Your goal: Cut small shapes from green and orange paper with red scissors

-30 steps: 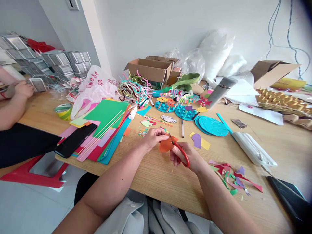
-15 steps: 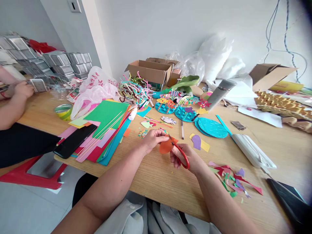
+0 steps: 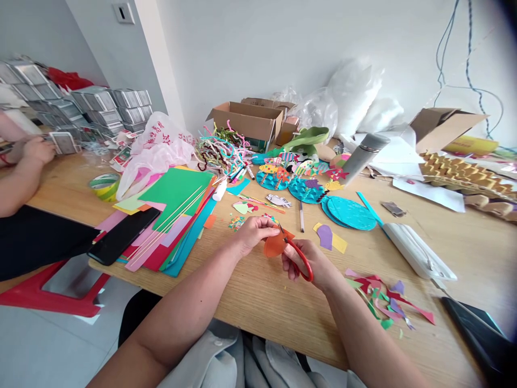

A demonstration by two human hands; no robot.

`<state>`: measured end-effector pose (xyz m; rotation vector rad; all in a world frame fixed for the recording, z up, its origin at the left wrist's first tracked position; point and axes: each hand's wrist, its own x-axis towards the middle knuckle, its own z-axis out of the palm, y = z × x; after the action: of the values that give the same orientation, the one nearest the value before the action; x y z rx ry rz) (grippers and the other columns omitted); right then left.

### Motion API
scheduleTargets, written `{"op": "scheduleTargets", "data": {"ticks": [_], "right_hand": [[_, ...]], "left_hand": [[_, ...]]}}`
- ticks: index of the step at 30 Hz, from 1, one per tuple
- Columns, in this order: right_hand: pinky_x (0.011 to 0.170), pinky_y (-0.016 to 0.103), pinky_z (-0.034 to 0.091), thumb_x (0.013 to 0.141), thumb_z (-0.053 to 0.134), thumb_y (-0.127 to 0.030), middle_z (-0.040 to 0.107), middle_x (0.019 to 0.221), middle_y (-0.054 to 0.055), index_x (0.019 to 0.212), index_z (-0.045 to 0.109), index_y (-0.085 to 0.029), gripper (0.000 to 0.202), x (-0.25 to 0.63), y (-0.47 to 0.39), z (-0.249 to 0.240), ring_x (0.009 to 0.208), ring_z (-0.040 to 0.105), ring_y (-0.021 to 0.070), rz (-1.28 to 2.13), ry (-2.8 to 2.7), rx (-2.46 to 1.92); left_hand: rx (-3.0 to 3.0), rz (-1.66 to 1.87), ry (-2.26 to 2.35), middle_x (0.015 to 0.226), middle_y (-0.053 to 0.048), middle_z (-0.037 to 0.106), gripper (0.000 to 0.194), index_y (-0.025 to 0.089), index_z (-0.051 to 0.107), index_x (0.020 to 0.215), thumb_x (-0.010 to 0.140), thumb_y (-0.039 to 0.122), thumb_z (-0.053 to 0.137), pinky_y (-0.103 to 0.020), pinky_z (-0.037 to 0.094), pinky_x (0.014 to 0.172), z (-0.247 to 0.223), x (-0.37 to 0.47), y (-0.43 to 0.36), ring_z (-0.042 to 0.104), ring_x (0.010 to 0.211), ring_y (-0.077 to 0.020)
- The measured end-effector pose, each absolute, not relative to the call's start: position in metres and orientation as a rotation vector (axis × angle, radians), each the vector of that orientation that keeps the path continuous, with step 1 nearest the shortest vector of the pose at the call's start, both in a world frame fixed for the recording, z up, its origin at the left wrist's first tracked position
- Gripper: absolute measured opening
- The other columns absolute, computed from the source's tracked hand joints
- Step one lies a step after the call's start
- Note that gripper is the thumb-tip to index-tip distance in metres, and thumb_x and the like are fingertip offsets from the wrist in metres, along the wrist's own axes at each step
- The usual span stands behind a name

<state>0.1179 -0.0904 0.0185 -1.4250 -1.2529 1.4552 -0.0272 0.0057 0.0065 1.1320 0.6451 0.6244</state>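
Note:
Between thumb and fingers, my left hand (image 3: 258,235) pinches a piece of orange paper (image 3: 274,246) above the wooden table. My right hand (image 3: 305,260) is wrapped round the red handles of a pair of scissors (image 3: 304,258), whose blades point up and left at the orange paper. Just beyond my hands lie a pen (image 3: 301,216) and small colored paper bits (image 3: 236,223). A purple cutout (image 3: 325,237) rests on a yellow strip to the right of my hands.
Left: stacked colored paper (image 3: 173,188), a black phone (image 3: 123,236), another person's hand (image 3: 39,149). Behind: pipe cleaners (image 3: 222,153), blue discs (image 3: 349,212), a grey bottle (image 3: 365,156). Right: paper scraps (image 3: 388,302), a white power strip (image 3: 420,252).
The view has shifted very slightly. Both hands, the orange paper and the scissors look nearly the same as before.

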Motion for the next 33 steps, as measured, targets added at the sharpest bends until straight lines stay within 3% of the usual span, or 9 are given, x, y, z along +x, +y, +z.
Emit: {"op": "scheduleTargets", "data": {"ticks": [11,22,33], "right_hand": [[0.034,0.017,0.04,0.069,0.064,-0.058,0.058,0.049,0.0,0.059,0.052,-0.014,0.046,0.1138,-0.0897,0.0235,0.035,0.054,0.0087,1.482,-1.207,-1.452],[0.038,0.018,0.044,0.071,0.062,-0.059,0.059,0.054,0.001,0.063,0.053,-0.014,0.047,0.1157,-0.0916,0.0236,0.04,0.056,0.0092,1.486,-1.23,-1.414],[0.036,0.018,0.038,0.073,0.059,-0.06,0.059,0.054,0.001,0.061,0.053,-0.014,0.047,0.1186,-0.0928,0.024,0.04,0.056,0.0093,1.474,-1.314,-1.418]], "left_hand": [[1.074,0.634,0.668,0.066,0.0,0.061,0.02,0.013,0.063,0.067,0.056,0.027,0.072,-0.024,0.036,0.062,0.008,-0.0268,0.005,0.051,0.061,-0.0095],[1.105,0.646,0.616,0.065,-0.001,0.062,0.021,0.012,0.063,0.067,0.057,0.028,0.073,-0.025,0.036,0.063,0.007,-0.0271,0.0054,0.052,0.061,-0.0101],[1.133,0.621,0.625,0.066,-0.002,0.062,0.021,0.012,0.063,0.067,0.058,0.028,0.072,-0.025,0.037,0.064,0.0095,-0.0291,0.0055,0.053,0.061,-0.0107]]}}
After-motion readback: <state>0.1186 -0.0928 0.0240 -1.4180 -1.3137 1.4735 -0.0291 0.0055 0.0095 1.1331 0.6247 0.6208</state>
